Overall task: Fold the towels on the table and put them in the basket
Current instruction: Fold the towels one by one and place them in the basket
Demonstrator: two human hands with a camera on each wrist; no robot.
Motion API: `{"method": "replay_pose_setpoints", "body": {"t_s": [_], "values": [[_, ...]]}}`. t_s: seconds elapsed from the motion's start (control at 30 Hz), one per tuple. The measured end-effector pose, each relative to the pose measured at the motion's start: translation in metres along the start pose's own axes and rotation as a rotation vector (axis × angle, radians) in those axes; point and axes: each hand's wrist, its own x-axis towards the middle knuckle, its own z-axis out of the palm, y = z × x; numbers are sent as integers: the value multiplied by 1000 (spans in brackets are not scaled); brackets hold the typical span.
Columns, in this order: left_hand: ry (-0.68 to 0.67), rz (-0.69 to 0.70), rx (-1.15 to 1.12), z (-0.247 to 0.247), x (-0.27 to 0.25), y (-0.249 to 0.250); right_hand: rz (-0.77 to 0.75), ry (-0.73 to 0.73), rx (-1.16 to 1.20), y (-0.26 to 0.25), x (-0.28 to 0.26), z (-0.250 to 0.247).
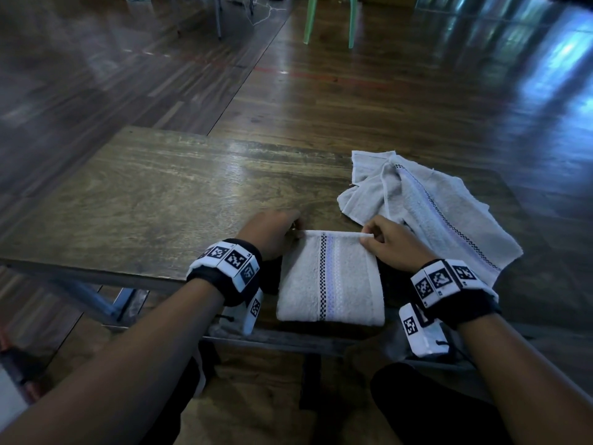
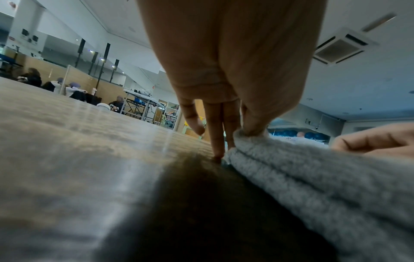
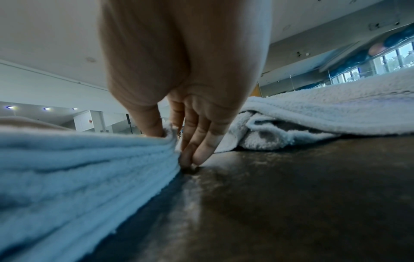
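Note:
A folded pale grey towel [image 1: 330,281] with a checked and lilac stripe lies at the near edge of the wooden table [image 1: 154,200]. My left hand [image 1: 276,231] pinches its far left corner, thumb on top of the layers [image 2: 251,131]. My right hand [image 1: 390,240] pinches the far right corner between thumb and fingers [image 3: 170,140]. The folded towel [image 3: 78,159] shows several stacked layers. A second towel [image 1: 426,207] lies rumpled and unfolded at the right of the table, just behind my right hand. No basket is in view.
The table's left half is bare wood. Beyond it is dark wooden floor, with green chair legs [image 1: 330,20] far back. Metal table frame [image 1: 106,306] and my knees sit below the near edge.

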Motion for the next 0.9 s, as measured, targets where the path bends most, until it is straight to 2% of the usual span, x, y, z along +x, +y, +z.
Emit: {"method": "replay_pose_setpoints", "body": {"t_s": [0.3,0.4,0.5,0.57,0.63,0.7,0.9], "values": [[-3,-65,7,3,5,-5,24,56,-56,-6,7,5],[32,-95,53,3,4,-1,-26,142,-94,-2,10,8],[127,-69,129,5,1,7,-138,258,-300,-5,8,14],[203,27,140,7,-4,19,-196,262,-507,-10,4,17],[183,108,158,10,-10,34,-240,226,-757,-15,-1,20],[95,119,209,17,-18,47,-240,193,-855,-19,-10,23],[84,110,199,38,-24,48,-51,94,-518,-14,-31,43]]}}
